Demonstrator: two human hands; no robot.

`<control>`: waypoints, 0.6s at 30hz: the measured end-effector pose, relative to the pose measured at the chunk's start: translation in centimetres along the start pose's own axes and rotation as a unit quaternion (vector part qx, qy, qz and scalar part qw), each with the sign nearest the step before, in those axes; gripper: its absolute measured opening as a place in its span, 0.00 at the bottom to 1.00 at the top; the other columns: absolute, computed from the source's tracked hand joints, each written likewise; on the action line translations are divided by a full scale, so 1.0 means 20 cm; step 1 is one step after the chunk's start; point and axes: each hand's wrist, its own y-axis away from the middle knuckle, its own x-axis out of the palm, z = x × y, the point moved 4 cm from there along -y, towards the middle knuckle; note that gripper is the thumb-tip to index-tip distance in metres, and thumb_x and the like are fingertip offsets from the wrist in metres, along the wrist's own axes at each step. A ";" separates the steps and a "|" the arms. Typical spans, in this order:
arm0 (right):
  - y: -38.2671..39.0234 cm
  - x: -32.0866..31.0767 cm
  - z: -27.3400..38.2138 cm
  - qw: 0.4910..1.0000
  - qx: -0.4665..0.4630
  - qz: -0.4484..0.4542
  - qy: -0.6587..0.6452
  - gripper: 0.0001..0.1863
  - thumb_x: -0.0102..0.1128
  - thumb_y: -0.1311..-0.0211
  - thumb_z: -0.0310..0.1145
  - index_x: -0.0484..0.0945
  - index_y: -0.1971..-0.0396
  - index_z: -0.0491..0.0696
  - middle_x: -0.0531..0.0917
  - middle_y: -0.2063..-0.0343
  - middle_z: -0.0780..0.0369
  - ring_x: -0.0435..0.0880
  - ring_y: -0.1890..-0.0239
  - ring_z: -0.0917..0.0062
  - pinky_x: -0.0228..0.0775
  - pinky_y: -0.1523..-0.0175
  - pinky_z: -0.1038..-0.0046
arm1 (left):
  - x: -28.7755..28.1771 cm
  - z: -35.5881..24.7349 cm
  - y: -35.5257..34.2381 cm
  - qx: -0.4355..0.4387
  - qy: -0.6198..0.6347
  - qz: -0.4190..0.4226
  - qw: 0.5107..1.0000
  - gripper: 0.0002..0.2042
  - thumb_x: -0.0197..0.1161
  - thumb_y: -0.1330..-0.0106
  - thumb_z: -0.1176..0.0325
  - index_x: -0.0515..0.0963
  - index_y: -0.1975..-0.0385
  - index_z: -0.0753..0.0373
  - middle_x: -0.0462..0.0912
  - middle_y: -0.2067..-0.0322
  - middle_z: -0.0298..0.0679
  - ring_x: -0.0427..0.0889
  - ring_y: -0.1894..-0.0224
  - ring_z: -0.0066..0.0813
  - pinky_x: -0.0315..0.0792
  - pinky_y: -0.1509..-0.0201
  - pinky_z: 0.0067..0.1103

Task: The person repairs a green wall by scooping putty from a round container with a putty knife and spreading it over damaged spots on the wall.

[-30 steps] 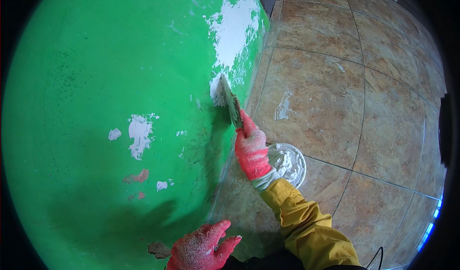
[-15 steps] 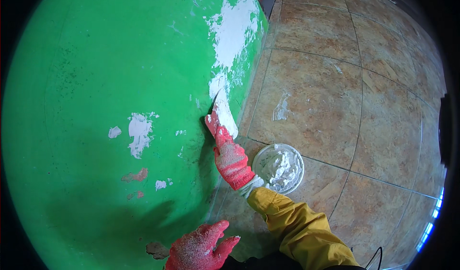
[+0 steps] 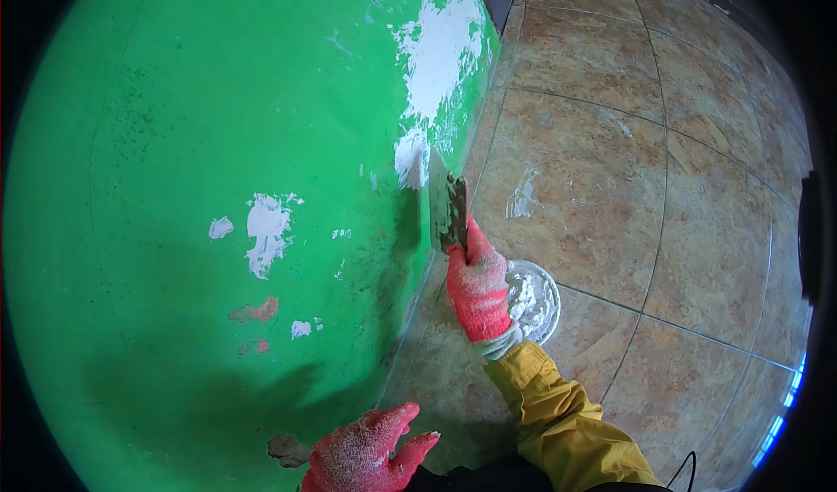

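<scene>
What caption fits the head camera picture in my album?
Gloved right hand holds a putty knife beside a white-patched green wall.

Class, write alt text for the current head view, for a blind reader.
The red-gloved right hand holds a scraper close to a green wall with white patches. The left hand, also gloved, is open near the bottom edge; a tub of white paste stands on the tiled floor.

Putty knife now farther right
</scene>
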 end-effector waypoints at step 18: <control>-0.02 0.17 -0.07 0.995 -0.068 0.053 0.049 0.26 0.52 0.45 0.22 0.69 0.43 0.50 0.78 0.55 0.49 0.80 0.57 0.56 0.73 0.54 0.65 | 0.02 0.02 0.01 0.013 -0.009 -0.006 1.000 0.15 0.68 0.45 0.65 0.77 0.59 0.60 0.77 0.77 0.39 0.76 0.78 0.35 0.70 0.74 0.27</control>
